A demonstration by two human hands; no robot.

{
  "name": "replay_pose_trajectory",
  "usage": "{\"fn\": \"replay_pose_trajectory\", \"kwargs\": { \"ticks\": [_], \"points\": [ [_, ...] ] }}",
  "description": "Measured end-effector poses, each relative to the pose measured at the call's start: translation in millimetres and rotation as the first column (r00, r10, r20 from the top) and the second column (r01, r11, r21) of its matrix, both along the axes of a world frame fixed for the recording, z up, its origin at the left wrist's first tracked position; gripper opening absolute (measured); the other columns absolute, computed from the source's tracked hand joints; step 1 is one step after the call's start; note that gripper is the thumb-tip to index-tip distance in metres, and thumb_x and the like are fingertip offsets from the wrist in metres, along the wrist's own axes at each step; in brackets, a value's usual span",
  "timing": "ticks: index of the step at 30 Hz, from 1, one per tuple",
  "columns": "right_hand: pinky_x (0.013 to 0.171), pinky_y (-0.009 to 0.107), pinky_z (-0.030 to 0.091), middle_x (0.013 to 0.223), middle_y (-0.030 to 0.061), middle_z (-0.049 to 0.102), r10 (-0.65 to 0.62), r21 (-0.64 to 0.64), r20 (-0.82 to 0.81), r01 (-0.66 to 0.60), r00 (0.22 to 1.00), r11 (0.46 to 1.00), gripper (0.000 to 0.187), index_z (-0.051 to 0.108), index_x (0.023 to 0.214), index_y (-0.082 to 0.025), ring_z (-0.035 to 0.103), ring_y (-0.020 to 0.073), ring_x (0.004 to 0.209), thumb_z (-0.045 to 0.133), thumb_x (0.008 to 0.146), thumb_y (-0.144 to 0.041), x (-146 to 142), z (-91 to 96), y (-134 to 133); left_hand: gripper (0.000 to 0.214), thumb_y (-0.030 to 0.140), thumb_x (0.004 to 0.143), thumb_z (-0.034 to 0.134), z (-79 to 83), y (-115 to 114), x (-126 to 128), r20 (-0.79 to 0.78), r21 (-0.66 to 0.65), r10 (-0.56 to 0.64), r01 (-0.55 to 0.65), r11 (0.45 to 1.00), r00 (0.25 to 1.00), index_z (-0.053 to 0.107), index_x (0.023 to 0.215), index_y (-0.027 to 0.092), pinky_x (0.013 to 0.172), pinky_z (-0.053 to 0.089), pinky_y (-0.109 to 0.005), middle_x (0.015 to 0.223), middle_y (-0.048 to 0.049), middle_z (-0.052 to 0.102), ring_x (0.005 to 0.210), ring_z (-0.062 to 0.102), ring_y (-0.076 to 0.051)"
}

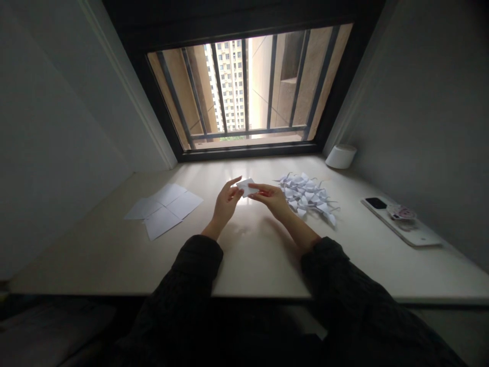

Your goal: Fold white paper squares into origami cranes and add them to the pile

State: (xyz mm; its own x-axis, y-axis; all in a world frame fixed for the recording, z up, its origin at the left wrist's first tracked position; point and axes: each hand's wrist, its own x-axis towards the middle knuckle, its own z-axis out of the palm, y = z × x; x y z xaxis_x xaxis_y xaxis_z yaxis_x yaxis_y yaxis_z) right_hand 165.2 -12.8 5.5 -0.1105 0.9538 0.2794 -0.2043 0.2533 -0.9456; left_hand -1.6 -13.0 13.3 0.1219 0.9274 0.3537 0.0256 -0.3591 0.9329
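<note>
A small folded piece of white paper is held above the middle of the pale table. My left hand pinches its left side, fingers curled, index raised. My right hand grips its right side with closed fingers. Just right of my right hand lies a pile of several folded white paper cranes. Several flat white paper sheets lie to the left of my left hand.
A white phone with a small round patterned object on it lies at the right. A white round container stands in the back right corner. A barred window lies ahead, with walls on both sides.
</note>
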Motion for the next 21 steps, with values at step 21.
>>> {"fn": "replay_pose_trajectory", "kwargs": {
  "ticks": [21],
  "points": [
    [0.084,0.040,0.050,0.090,0.0047,0.075,0.063,-0.111,0.024,-0.060,0.998,0.992,0.041,0.073,0.098,-0.025,0.068,0.0224,0.083,0.080,0.059,-0.038,3,0.9,3,0.049,0.033,0.060,0.081,7.1,0,-14,-0.246,0.095,0.039,-0.016,0.995,0.969,0.070,0.107,0.026,0.083,0.052,-0.039,0.114,-0.0063,0.068,0.104,0.062,-0.026]
  ]
}}
